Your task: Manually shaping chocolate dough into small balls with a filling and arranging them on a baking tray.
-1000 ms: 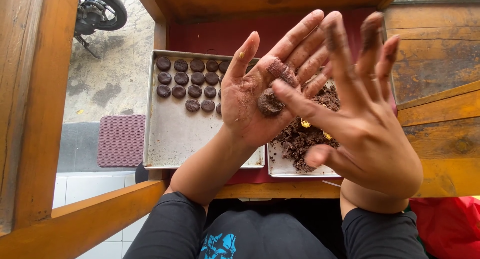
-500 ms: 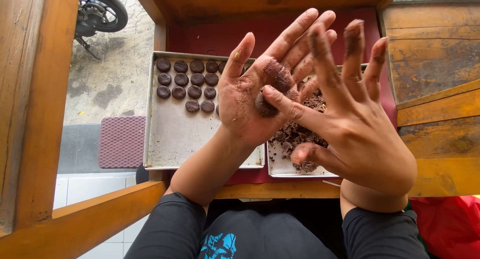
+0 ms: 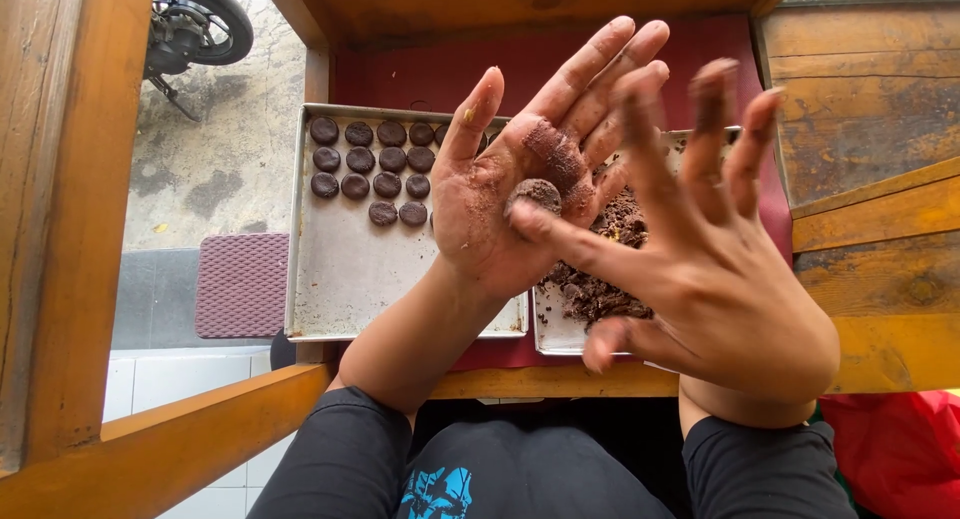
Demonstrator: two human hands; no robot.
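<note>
Wooden table with red cloth carried a metal tray of dark dough discs and a second tray, mostly hidden, of crumbly mix. Left hand lay open, palm up, with a small dough lump on it; right hand, fingers spread and blurred, pressed beside it. Lump looked soft, light, crumbly, probably sticky; best cupped, not pinched.

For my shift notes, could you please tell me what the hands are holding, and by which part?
A small dark dough ball lies on the open palm of the left hand; the right hand touches its side with a finger. Neither hand closes round it.
</note>
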